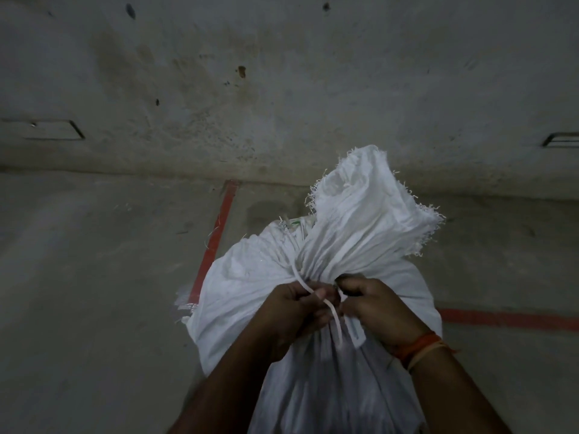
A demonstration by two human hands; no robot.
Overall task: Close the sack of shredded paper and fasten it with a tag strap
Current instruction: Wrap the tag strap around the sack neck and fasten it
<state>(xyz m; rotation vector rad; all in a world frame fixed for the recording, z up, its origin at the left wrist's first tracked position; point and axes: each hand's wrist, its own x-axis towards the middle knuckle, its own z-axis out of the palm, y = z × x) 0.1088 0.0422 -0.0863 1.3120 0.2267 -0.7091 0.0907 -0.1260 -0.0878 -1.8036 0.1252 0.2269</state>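
— Where's your sack?
— The white woven plastic sack (313, 339) stands on the grey concrete floor (94, 277), its neck gathered.
— And your hands?
— Your left hand (294, 311) pinches the thin white plastic tag strap (332, 311) (looped round the neck); your right hand (376, 308) grips the bunched fabric.

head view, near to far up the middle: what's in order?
Hands, left and right, on the strap → gathered sack neck → frayed sack mouth → floor → wall.
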